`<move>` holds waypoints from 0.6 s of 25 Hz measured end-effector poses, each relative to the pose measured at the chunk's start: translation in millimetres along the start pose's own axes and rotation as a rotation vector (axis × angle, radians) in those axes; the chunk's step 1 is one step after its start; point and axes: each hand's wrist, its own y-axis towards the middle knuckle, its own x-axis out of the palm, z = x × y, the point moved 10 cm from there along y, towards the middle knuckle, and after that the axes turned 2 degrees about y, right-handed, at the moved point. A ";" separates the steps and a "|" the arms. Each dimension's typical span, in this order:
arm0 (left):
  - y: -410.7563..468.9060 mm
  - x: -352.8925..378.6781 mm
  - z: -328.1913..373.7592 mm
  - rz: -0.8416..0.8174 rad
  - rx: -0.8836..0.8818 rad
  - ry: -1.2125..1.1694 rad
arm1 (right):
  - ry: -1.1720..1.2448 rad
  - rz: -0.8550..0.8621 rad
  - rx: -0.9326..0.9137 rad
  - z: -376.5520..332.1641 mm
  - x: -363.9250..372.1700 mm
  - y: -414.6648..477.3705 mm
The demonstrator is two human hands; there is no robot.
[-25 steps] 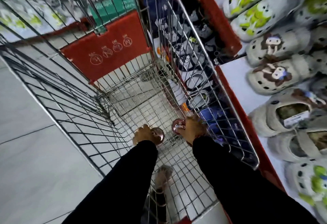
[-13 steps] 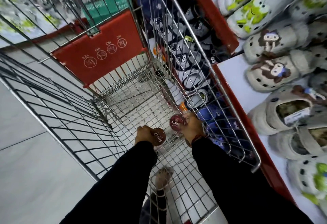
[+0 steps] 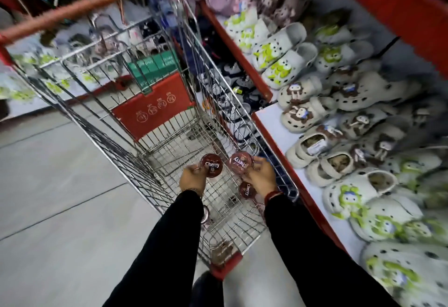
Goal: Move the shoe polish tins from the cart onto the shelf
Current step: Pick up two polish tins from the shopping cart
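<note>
Inside the wire cart (image 3: 155, 151), two dark-red shoe polish tins are now lifted clear of the basket floor, the left tin (image 3: 211, 165) pinched by the left hand (image 3: 192, 180) and the right tin (image 3: 241, 162) gripped by the right hand (image 3: 260, 177); half a second ago both sat lower. A third tin (image 3: 247, 190) lies below. To the right, the white shelf (image 3: 268, 119) offers bare room beside the clogs (image 3: 306, 114), past the cart's raised side rim.

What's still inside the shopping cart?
One polish tin lies on the shopping cart floor beneath the right hand. Another tin peeks out beside the left sleeve. Each hand holds a tin above the basket. The sleeves may hide more.
</note>
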 end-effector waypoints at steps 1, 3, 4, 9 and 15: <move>-19.3 -3.8 12.3 -0.005 0.038 -0.021 | 0.042 0.006 -0.017 -12.1 -11.2 -18.8; -57.7 -9.6 36.0 -0.027 0.126 -0.058 | 0.117 0.037 -0.053 -33.7 -35.6 -52.3; -77.2 -12.3 46.7 -0.037 0.170 -0.069 | 0.172 0.044 -0.066 -44.0 -49.2 -70.0; -168.9 -10.8 105.6 -0.182 0.361 -0.213 | 0.497 0.041 -0.212 -105.4 -131.3 -168.6; -296.6 30.3 182.2 -0.496 0.563 -0.285 | 0.516 0.132 -0.512 -158.0 -250.6 -284.8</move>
